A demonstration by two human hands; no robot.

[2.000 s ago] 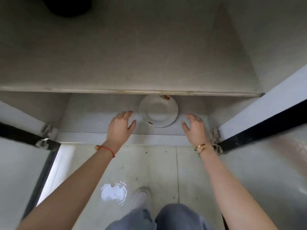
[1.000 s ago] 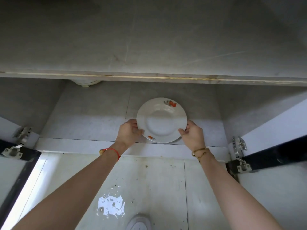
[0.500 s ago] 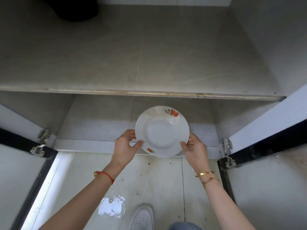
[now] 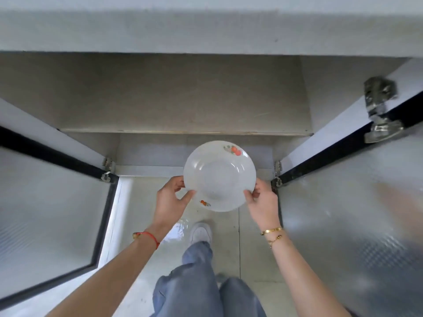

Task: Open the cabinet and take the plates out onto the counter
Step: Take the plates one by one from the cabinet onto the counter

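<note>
My left hand [image 4: 170,202] and right hand [image 4: 263,203] each in a tight grip on opposite rims of the white plate [image 4: 219,176], plate level in the air before the open cabinet [image 4: 183,92], above the floor [image 4: 142,216], doors [image 4: 52,202] swung wide

1. Both cabinet doors stand wide: the left door [image 4: 52,213] at nine o'clock, the right door [image 4: 357,213] at three, with a clear lane of floor [image 4: 251,248] between them.
2. The plate [image 4: 219,176], gripped by the left hand [image 4: 170,200] and the right hand [image 4: 263,204], fills that lane's middle.
3. At twelve o'clock, the counter edge [image 4: 206,30] overhangs the shelf [image 4: 183,99].
4. A hinge [image 4: 378,106] juts at two o'clock.
</note>
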